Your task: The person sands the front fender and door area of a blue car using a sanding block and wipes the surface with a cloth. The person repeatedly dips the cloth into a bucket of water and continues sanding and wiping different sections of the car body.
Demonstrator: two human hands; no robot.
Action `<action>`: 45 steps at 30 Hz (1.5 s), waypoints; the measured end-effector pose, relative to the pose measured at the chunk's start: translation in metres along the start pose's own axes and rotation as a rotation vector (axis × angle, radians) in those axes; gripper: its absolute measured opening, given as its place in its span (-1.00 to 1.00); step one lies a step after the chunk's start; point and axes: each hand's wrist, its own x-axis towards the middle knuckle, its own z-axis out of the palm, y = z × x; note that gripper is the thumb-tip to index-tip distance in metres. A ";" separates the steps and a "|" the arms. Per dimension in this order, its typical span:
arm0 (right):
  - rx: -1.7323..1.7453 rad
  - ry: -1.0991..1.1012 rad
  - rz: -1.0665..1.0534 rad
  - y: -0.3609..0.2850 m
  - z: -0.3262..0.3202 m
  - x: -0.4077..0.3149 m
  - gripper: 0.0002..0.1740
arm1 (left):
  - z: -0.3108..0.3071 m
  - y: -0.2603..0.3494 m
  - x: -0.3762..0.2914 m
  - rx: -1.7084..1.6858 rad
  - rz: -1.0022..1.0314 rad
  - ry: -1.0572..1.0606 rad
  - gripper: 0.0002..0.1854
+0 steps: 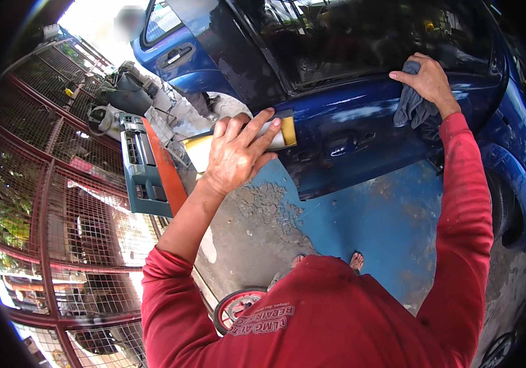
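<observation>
My left hand (237, 154) holds a long yellow block (289, 131) with what looks like abrasive paper wrapped round it. Its fingers spread over the top and its thumb lies along the lower side. One end of the block overlaps the left edge of a blue car door (359, 117); whether it presses on the panel I cannot tell. My right hand (428, 83) grips a bunched grey-blue cloth (412, 108) just below the dark window glass (382, 41). The cloth hangs down over the door's face. Below it a recess (338, 145) shows in the panel.
At the left stands a green-grey dashboard panel (141, 184) beside an orange panel (168, 170). Behind them runs a red-framed wire mesh fence (49, 202). A red-rimmed wheel (235, 306) lies low by my body. Beyond the car, a person's leg (197, 103) is partly visible.
</observation>
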 end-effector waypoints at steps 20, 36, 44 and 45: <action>0.003 -0.009 -0.017 0.014 0.008 0.003 -0.21 | 0.029 0.019 0.017 0.001 0.033 -0.054 -0.15; 0.106 0.038 -0.053 0.011 0.010 0.005 -0.44 | -0.006 -0.015 -0.013 -0.037 -0.013 0.014 -0.11; 0.032 0.029 -0.100 0.008 0.008 0.003 -0.38 | -0.007 -0.011 -0.006 -0.053 -0.027 -0.020 -0.14; 0.025 0.031 -0.101 0.009 0.009 0.003 -0.36 | -0.010 -0.011 -0.005 -0.063 -0.015 0.030 -0.13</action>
